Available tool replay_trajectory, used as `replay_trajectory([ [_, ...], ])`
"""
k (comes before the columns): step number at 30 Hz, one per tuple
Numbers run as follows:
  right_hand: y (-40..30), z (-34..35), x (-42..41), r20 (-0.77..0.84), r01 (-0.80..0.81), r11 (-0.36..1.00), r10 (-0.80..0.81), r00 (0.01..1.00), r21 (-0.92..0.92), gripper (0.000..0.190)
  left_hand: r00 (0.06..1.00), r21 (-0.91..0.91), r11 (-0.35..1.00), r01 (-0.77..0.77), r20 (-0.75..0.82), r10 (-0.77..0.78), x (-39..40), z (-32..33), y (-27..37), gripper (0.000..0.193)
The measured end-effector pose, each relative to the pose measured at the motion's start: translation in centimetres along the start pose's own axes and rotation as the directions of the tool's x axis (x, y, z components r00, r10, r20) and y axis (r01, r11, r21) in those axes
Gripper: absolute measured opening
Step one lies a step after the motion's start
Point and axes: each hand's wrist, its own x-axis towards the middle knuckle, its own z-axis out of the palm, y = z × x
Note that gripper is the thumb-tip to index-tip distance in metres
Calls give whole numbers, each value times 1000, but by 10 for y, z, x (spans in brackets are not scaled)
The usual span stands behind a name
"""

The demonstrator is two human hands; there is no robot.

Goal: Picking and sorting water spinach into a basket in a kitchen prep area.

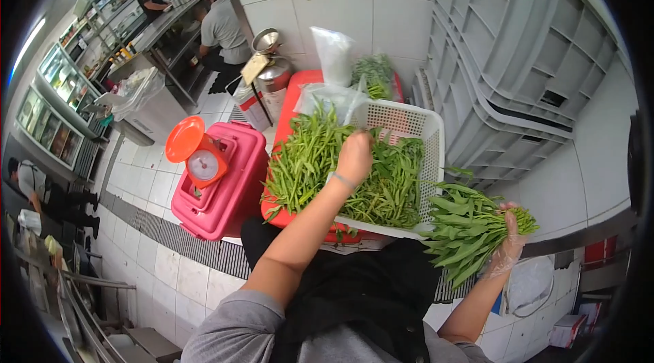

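Observation:
A bunch of leafy greens [460, 225], probably water spinach, is gripped near its cut stem ends by my right hand [511, 235], which wears a clear plastic glove. The leaves point left, beside a white perforated plastic basket [434, 158]. Inside the basket lie more loose greens [393, 189]. To its left, a heap of stems and leaves [306, 163] covers part of a red lid [296, 87]. My left hand [356, 156], with a band at the wrist, is curled between heap and basket; its fingertips are hidden, so I cannot tell whether it holds a stem.
An orange dial scale [207, 163] stands on a pink lidded bin [245, 153] to the left. Behind the basket are a plastic bag [332, 56] and bagged greens [373, 74]. Stacked grey crates [490, 82] rise at the right. A person [222, 25] crouches at back left.

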Motion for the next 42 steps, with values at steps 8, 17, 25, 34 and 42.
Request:
replay_trajectory([
  [8,-11,23,-14,160,75,997,-69,985,-32,27,827,409,902,-142,549,-119,21,126,-96,24],
  [17,-23,-20,-6,138,-14,977,-16,990,215,26,828,509,860,21,474,-301,1,88,-30,35],
  [25,-20,8,-13,164,-10,884,-76,984,467,22,747,-431,814,-390,368,553,-8,50,121,50],
  [34,-46,-43,-6,9,144,798,-185,983,585,10,840,-558,823,108,493,224,-29,54,93,16],
  [42,-66,0,-6,-138,304,933,-333,933,-193,17,683,-612,356,706,722,-111,-24,-11,101,23],
])
